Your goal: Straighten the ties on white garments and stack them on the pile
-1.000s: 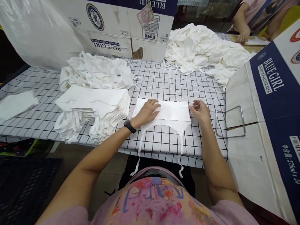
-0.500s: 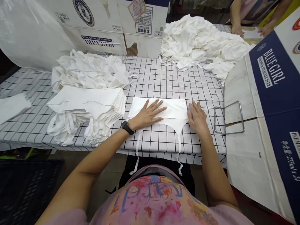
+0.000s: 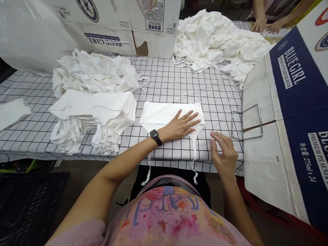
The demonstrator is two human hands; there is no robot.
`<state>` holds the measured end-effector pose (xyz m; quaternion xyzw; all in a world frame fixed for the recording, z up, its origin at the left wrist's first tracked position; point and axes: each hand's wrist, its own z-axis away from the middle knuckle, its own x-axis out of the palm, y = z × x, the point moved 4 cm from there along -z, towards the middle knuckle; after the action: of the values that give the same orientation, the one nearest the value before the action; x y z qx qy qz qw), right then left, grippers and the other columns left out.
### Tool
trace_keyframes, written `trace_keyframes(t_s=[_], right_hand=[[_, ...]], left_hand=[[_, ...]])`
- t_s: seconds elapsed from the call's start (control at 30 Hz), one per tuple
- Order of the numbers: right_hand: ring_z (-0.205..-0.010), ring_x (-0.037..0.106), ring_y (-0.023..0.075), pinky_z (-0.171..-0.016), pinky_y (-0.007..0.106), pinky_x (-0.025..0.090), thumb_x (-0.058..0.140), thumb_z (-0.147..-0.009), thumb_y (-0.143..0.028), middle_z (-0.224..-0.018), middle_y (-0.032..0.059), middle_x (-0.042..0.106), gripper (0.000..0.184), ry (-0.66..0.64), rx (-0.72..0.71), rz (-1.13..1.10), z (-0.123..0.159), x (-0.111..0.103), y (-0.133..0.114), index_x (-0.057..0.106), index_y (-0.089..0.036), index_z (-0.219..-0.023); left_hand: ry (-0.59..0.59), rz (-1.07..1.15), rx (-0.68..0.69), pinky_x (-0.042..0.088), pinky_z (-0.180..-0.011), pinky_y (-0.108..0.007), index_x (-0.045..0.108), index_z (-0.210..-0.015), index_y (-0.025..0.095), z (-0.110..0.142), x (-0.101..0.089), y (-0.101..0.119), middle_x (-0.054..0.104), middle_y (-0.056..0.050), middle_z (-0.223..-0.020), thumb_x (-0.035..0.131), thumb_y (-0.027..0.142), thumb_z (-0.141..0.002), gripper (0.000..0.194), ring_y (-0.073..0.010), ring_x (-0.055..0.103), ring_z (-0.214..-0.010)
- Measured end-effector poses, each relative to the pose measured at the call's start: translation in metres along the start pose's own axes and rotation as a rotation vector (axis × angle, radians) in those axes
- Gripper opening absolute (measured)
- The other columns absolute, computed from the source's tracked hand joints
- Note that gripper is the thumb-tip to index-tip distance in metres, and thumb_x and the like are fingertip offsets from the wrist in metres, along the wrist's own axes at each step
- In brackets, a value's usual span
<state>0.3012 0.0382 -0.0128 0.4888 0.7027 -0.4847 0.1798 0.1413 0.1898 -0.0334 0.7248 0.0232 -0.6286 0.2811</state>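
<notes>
A folded white camisole (image 3: 159, 112) lies flat on the checked cloth in front of me, its two thin straps hanging over the table's front edge. My left hand (image 3: 179, 128), with a black watch on the wrist, rests palm down on the camisole's right part, fingers spread. To the right of the garment, my right hand (image 3: 224, 150) is held apart from it, fingers loosely bent and thumb apart, with nothing seen in it. On the left sits a stack of folded white camisoles (image 3: 94, 104), their straps bunched at the front.
Behind the stack lies a loose heap of white garments (image 3: 94, 73); a bigger heap (image 3: 212, 41) is at the back right. A cardboard box (image 3: 110, 30) stands behind. On the right, another box (image 3: 261, 147) has a metal wire frame (image 3: 247, 122) beside it. Another person's hands (image 3: 266, 25) show at the far right.
My left hand has slid rightward across the camisole. My right hand has come off the garment's right edge and moved toward me and to the right.
</notes>
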Motion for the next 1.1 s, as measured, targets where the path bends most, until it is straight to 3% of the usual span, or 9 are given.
trace_keyframes(t_s=[0.1, 0.2, 0.27, 0.37, 0.5, 0.6, 0.73, 0.93, 1.1], right_hand=[[-0.08, 0.073, 0.0221, -0.078, 0.036, 0.059, 0.064, -0.099, -0.028, -0.088, 0.0046, 0.077, 0.011, 0.111, 0.023, -0.057, 0.04, -0.012, -0.016, 0.074, -0.024, -0.098], [-0.063, 0.067, 0.0162, -0.062, 0.028, 0.053, 0.065, -0.099, -0.026, -0.073, 0.001, 0.072, 0.014, -0.015, 0.11, -0.132, 0.081, -0.004, -0.016, 0.072, -0.02, -0.087], [-0.063, 0.066, 0.0159, -0.061, 0.027, 0.052, 0.062, -0.101, -0.03, -0.076, 0.0022, 0.073, 0.019, -0.106, 0.198, -0.157, 0.104, 0.008, -0.007, 0.072, -0.02, -0.088], [-0.085, 0.072, 0.0228, -0.079, 0.034, 0.057, 0.059, -0.101, -0.04, -0.097, 0.0096, 0.076, 0.026, -0.126, 0.291, -0.158, 0.127, 0.024, 0.011, 0.072, -0.019, -0.102], [-0.111, 0.069, 0.0288, -0.097, 0.043, 0.054, 0.054, -0.1, -0.05, -0.113, 0.0129, 0.076, 0.036, -0.234, 0.371, -0.295, 0.129, 0.038, 0.019, 0.071, -0.021, -0.113], [-0.102, 0.071, 0.0241, -0.092, 0.037, 0.054, 0.048, -0.103, -0.052, -0.108, 0.0086, 0.076, 0.036, -0.339, 0.494, -0.501, 0.117, 0.045, 0.012, 0.07, -0.024, -0.112], [-0.081, 0.068, 0.0199, -0.081, 0.032, 0.052, 0.051, -0.102, -0.054, -0.083, 0.0036, 0.072, 0.038, -0.397, 0.575, -0.653, 0.102, 0.046, -0.003, 0.071, -0.023, -0.093], [-0.068, 0.062, 0.0179, -0.073, 0.03, 0.048, 0.058, -0.099, -0.05, -0.066, 0.0004, 0.063, 0.037, -0.433, 0.549, -0.601, 0.116, 0.017, -0.007, 0.071, -0.022, -0.08], [-0.075, 0.067, 0.0199, -0.075, 0.031, 0.049, 0.059, -0.098, -0.047, -0.074, 0.0019, 0.07, 0.032, -0.494, 0.554, -0.54, 0.134, -0.013, -0.01, 0.07, -0.022, -0.081]], left_hand=[[-0.057, -0.001, 0.007, -0.003, -0.131, -0.063, 0.028, -0.164, 0.028, -0.022, 0.009, 0.013, 0.016, 0.0, -0.174, 0.028, 0.048, -0.11, 0.058, -0.0239, 0.006, -0.164], [-0.125, 0.024, -0.019, -0.009, -0.128, -0.068, 0.028, -0.164, 0.03, -0.032, 0.014, 0.017, 0.019, 0.0, -0.173, 0.022, 0.053, -0.11, 0.059, -0.0255, 0.009, -0.164], [-0.139, 0.044, -0.032, -0.01, -0.128, -0.068, 0.028, -0.164, 0.032, -0.031, 0.014, 0.019, 0.018, 0.001, -0.174, 0.021, 0.055, -0.109, 0.059, -0.0251, 0.009, -0.164], [-0.058, 0.062, -0.061, -0.007, -0.131, -0.062, 0.029, -0.163, 0.032, -0.024, 0.009, 0.021, 0.014, 0.001, -0.175, 0.021, 0.051, -0.11, 0.057, -0.0216, 0.005, -0.164], [0.008, 0.058, -0.09, 0.001, -0.133, -0.059, 0.032, -0.162, 0.03, -0.015, 0.011, 0.028, 0.02, -0.001, -0.174, 0.023, 0.042, -0.111, 0.052, -0.0202, 0.009, -0.164], [-0.048, 0.062, -0.062, 0.005, -0.132, -0.061, 0.032, -0.161, 0.027, -0.012, 0.021, 0.033, 0.02, -0.004, -0.174, 0.024, 0.042, -0.111, 0.053, -0.0218, 0.012, -0.163], [-0.05, 0.013, -0.055, 0.002, -0.131, -0.063, 0.028, -0.163, 0.026, -0.012, 0.035, 0.031, 0.017, -0.006, -0.175, 0.029, 0.052, -0.109, 0.06, -0.0249, 0.011, -0.163], [0.055, -0.027, -0.035, 0.001, -0.133, -0.06, 0.02, -0.165, 0.035, -0.013, 0.049, 0.024, 0.02, 0.0, -0.174, 0.027, 0.062, -0.105, 0.066, -0.0231, 0.013, -0.163], [0.089, -0.028, -0.021, -0.002, -0.133, -0.06, 0.017, -0.166, 0.034, -0.014, 0.054, 0.022, 0.021, -0.001, -0.174, 0.025, 0.063, -0.105, 0.068, -0.0251, 0.016, -0.163]])
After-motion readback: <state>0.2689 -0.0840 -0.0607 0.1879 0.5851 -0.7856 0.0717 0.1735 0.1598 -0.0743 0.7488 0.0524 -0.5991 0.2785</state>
